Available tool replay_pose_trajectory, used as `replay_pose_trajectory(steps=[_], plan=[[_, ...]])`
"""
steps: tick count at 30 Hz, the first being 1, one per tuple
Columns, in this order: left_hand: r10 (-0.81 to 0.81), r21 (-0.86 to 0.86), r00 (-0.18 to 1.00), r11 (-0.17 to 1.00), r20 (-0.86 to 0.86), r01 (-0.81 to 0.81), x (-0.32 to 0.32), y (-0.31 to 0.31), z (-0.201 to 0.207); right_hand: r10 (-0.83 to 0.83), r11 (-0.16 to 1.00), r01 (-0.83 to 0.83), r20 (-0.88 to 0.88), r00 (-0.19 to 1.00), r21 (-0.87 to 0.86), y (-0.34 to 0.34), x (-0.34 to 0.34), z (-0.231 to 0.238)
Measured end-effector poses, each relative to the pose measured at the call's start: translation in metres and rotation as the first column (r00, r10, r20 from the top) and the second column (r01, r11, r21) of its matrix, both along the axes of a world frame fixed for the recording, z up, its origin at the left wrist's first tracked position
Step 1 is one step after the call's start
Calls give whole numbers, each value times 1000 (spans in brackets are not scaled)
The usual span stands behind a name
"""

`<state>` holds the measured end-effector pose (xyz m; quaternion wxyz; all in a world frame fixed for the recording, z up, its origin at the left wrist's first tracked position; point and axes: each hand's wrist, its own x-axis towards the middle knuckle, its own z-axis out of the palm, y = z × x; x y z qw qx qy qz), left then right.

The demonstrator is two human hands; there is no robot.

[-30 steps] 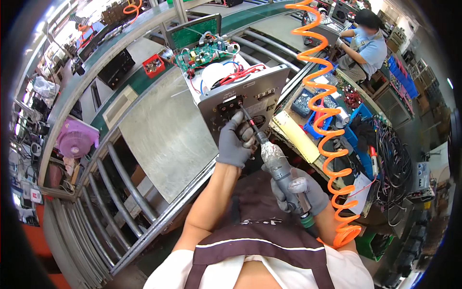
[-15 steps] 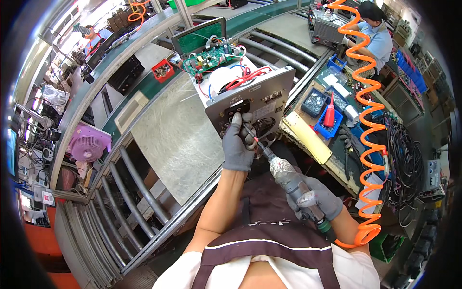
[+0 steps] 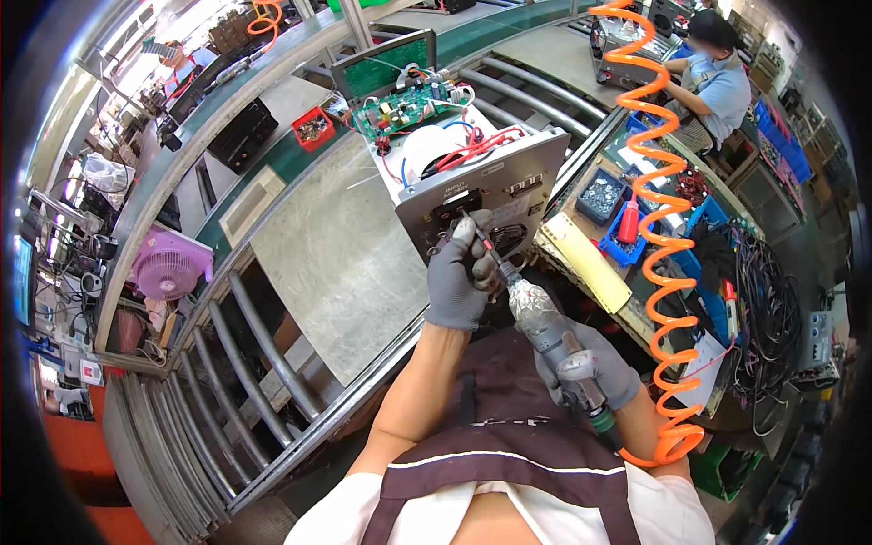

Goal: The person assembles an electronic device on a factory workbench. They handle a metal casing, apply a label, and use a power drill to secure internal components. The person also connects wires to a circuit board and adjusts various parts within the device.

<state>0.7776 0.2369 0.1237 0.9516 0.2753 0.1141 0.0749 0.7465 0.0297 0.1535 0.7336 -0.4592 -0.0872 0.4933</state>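
Note:
My right hand (image 3: 595, 365), in a grey glove, is wrapped round an air screwdriver (image 3: 542, 327) fed by an orange coiled hose (image 3: 658, 259). Its bit (image 3: 488, 244) slants up and away to the back panel (image 3: 427, 213) of an electrical unit. My gloved left hand (image 3: 459, 283) is closed round the bit close to the panel, thumb and fingers on either side. The fingers hide the tip and whatever it meets near the black terminal block (image 3: 454, 211). A green circuit board (image 3: 404, 111) and red wires (image 3: 477, 145) show on the unit's top.
The unit stands on a metal plate (image 3: 336, 263) beside conveyor rollers (image 3: 259, 331). To the right, a bench holds blue bins (image 3: 610, 243), a red bottle (image 3: 629, 221) and a yellow strip (image 3: 581, 263). A co-worker (image 3: 718, 86) sits at the far right.
The view has shifted slightly, so the unit sits a little further right and lower. My left fingers have moved a little around the bit. The orange hose has swung left.

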Motion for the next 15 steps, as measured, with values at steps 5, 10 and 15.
replay_pose_trajectory(steps=[5,10,15], plan=[[-1,-40,993,999,-115,-3,7,4,-3,24,987,13,-230,973,158,8,-5,-5],[-40,-157,999,987,-21,36,2,6,-6,89,972,-34,-230,969,233,6,-7,-9],[16,-77,998,997,-66,-21,2,4,4,75,986,-53,-135,988,155,-14,-3,-15]])
